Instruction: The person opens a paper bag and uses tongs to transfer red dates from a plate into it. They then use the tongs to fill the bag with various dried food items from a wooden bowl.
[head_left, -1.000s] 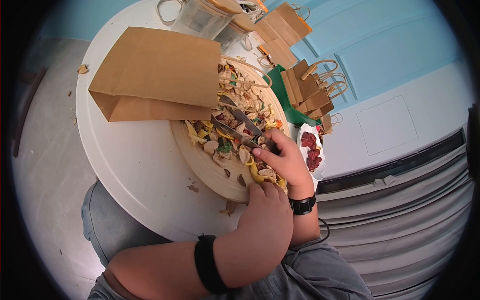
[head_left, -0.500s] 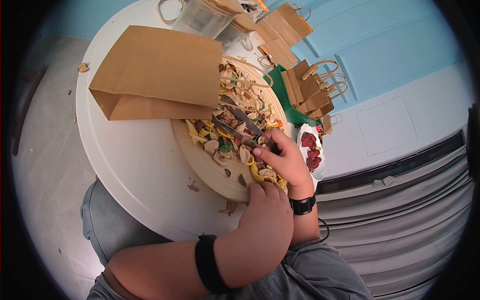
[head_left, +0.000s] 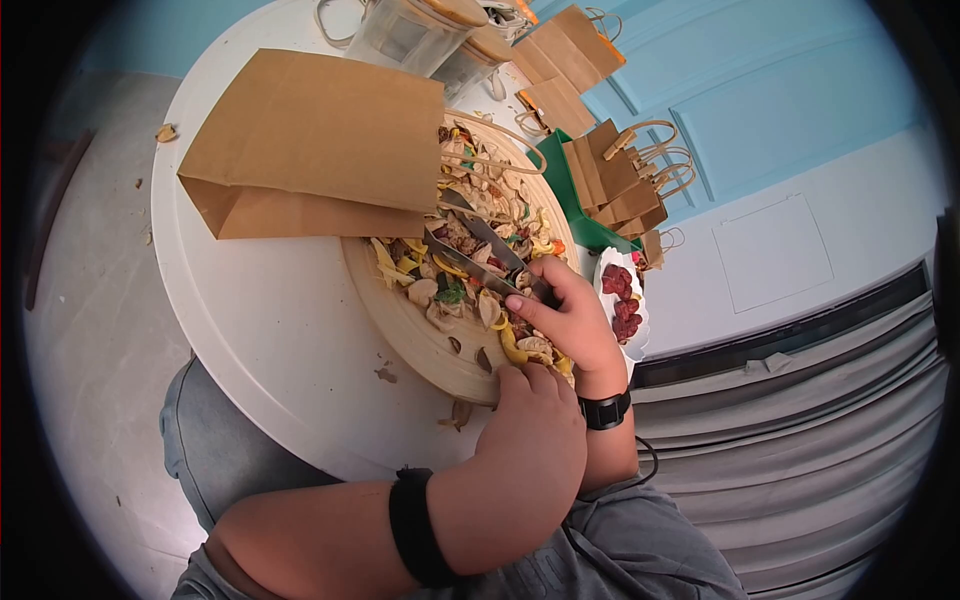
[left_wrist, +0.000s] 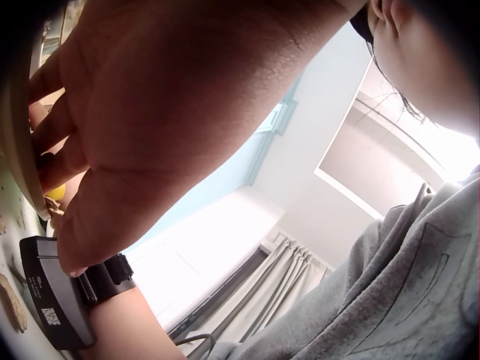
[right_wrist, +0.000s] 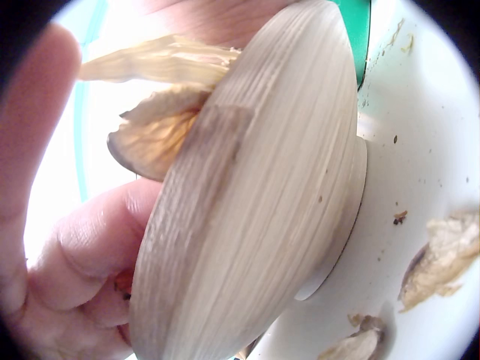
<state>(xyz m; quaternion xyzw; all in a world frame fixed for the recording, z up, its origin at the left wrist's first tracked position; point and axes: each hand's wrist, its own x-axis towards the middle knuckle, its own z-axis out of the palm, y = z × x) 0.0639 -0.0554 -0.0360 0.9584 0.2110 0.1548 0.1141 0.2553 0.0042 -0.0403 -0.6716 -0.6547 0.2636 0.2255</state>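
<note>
My right hand (head_left: 575,315) grips a pair of metal tongs (head_left: 487,237) over a round wooden plate (head_left: 385,325), thumb and fingers closed on the handle end. The tongs' arms are spread and reach into a heap of dried plant pieces (head_left: 480,270), cream, yellow, dark red and green. My left hand (head_left: 535,415) lies at the plate's near rim with fingers bent over it, as the left wrist view also shows of this hand (left_wrist: 112,142). The rim (right_wrist: 262,187) fills the right wrist view. A brown paper bag (head_left: 315,150) lies on its side, mouth towards the heap.
Clear jars (head_left: 405,45) with wooden lids stand at the back of the white table (head_left: 270,330). A green tray (head_left: 570,200) holds small paper bags (head_left: 615,185). A white scalloped dish (head_left: 640,338) bears dark red pieces (head_left: 622,300). Loose scraps (right_wrist: 442,259) lie on the table.
</note>
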